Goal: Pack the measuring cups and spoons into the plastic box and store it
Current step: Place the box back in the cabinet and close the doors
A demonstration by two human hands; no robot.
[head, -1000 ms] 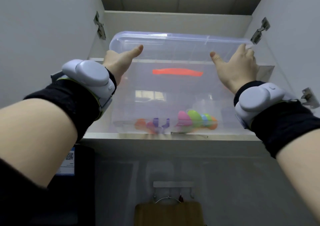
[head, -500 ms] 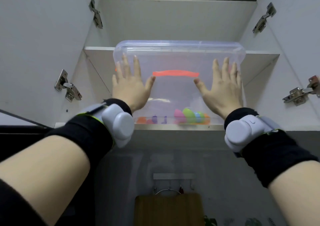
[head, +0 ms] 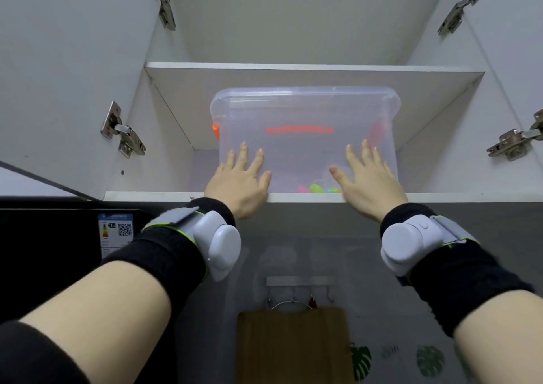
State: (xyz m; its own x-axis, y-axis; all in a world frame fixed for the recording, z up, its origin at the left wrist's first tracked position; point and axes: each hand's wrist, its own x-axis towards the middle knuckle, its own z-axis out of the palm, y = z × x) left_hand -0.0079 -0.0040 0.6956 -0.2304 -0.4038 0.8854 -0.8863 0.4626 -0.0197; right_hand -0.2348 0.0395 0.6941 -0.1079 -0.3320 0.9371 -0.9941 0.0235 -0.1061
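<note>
A: Hands?
B: Left hand (head: pixel 239 182), fingers flat and spread, presses the clear plastic lidded box (head: pixel 305 113); right hand (head: pixel 368 178) likewise, gripping nothing.
A: Changed?
B: Box pushed deeper onto the white cupboard shelf (head: pixel 440 197) — storing looks nearly done.

A white cupboard (head: pixel 293 25) stands open, its doors swung out to both sides on metal hinges (head: pixel 123 132). An upper shelf (head: pixel 293 65) crosses it. Below, on the grey wall, a wooden cutting board (head: pixel 291 345) hangs under a rail with hooks (head: pixel 299 280). Leaf stickers (head: pixel 430 360) sit to the board's right. A black appliance (head: pixel 50 251) at left bears a label (head: pixel 115 232) with a QR code.
</note>
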